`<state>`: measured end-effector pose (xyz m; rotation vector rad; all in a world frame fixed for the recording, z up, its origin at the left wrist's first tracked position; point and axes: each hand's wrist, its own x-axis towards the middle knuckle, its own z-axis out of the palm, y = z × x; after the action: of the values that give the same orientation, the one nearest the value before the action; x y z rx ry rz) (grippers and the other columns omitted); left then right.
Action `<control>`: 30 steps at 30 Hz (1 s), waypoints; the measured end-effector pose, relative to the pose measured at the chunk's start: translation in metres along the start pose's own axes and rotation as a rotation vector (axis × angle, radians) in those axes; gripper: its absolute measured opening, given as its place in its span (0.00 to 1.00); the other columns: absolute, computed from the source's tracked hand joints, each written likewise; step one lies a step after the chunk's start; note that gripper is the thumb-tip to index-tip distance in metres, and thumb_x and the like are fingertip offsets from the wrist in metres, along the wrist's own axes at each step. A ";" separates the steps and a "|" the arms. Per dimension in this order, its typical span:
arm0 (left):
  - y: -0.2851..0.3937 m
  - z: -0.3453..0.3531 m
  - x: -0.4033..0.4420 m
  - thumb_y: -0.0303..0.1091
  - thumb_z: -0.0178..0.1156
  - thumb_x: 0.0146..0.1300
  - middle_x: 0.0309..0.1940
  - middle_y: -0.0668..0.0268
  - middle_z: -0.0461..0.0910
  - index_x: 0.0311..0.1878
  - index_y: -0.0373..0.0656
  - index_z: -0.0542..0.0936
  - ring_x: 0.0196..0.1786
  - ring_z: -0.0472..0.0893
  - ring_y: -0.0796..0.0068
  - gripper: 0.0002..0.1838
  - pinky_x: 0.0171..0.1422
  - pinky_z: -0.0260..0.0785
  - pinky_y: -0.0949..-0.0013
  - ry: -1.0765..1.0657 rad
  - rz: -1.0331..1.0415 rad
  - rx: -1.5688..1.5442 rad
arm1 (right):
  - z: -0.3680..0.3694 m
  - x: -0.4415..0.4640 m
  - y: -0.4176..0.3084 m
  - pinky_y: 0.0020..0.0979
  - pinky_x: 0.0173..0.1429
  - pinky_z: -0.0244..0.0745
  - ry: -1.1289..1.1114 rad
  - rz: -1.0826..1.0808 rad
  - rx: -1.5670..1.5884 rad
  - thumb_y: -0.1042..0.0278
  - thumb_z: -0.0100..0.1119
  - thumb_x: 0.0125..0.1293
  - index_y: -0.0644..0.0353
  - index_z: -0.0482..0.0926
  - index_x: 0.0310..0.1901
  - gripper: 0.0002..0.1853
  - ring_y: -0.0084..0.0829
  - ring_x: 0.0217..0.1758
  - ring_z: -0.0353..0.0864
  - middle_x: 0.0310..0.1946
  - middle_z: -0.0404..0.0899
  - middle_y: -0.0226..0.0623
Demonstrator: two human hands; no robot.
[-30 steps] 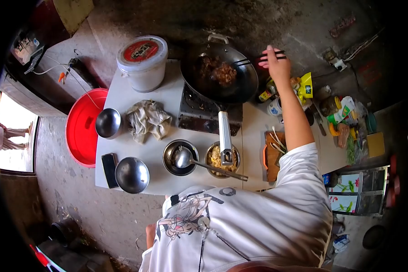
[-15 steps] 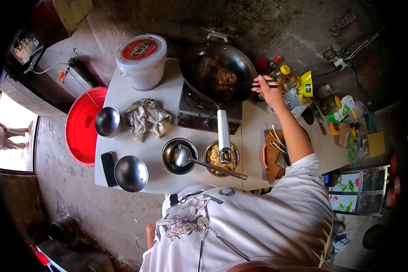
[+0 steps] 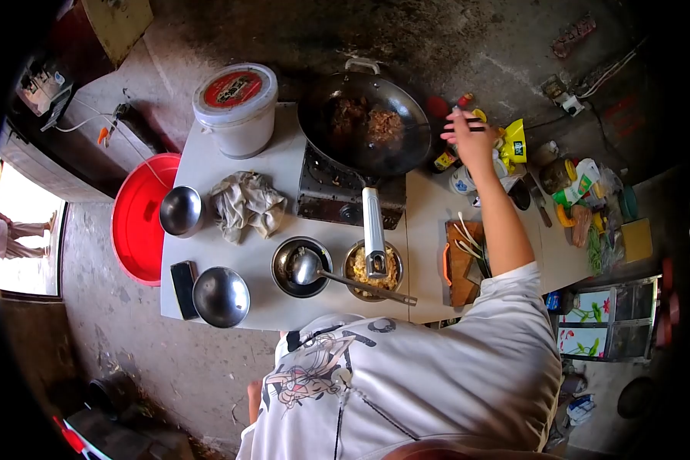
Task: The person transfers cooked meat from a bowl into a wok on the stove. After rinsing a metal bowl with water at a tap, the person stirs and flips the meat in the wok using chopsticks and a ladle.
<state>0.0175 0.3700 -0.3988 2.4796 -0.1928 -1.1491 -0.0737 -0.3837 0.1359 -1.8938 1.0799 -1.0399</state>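
My right hand [image 3: 469,138] is closed around dark chopsticks [image 3: 500,130], just off the wok's right rim and above the seasoning bottles. The chopstick tips are hard to make out. A black wok [image 3: 402,157] sits on the stove [image 3: 322,188], its pale handle [image 3: 373,222] pointing towards me. Inside it lie browned clumps of food [image 3: 383,124], apart from my hand. A ladle [image 3: 308,268] rests across a metal bowl [image 3: 284,253], its handle reaching over a bowl of yellowish, rice-like food [image 3: 360,264]. My left hand cannot be seen.
A lidded white bucket [image 3: 241,126], a crumpled cloth [image 3: 245,203], two metal bowls [image 3: 221,297] and a phone [image 3: 182,290] occupy the left side. A red basin [image 3: 134,230] stands beyond the table. Rightwards are a cutting board [image 3: 460,284], a knife [image 3: 540,203] and a yellow packet [image 3: 515,142].
My right hand has moved right and slightly up, drawing the chopsticks out of the wok. The food clumps stay in the wok. The view has shifted slightly.
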 end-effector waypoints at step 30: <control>0.000 -0.008 0.017 0.44 0.53 0.53 0.24 0.50 0.78 0.27 0.35 0.79 0.30 0.79 0.60 0.18 0.36 0.68 0.61 -0.089 -0.053 -0.030 | 0.026 0.055 0.056 0.24 0.27 0.74 -0.020 0.082 0.067 0.59 0.48 0.64 0.67 0.76 0.32 0.17 0.27 0.23 0.80 0.24 0.80 0.41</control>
<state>0.0348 0.3677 -0.4063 2.4227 -0.1345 -1.2764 -0.0511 -0.4502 0.0927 -1.7887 1.0880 -0.9967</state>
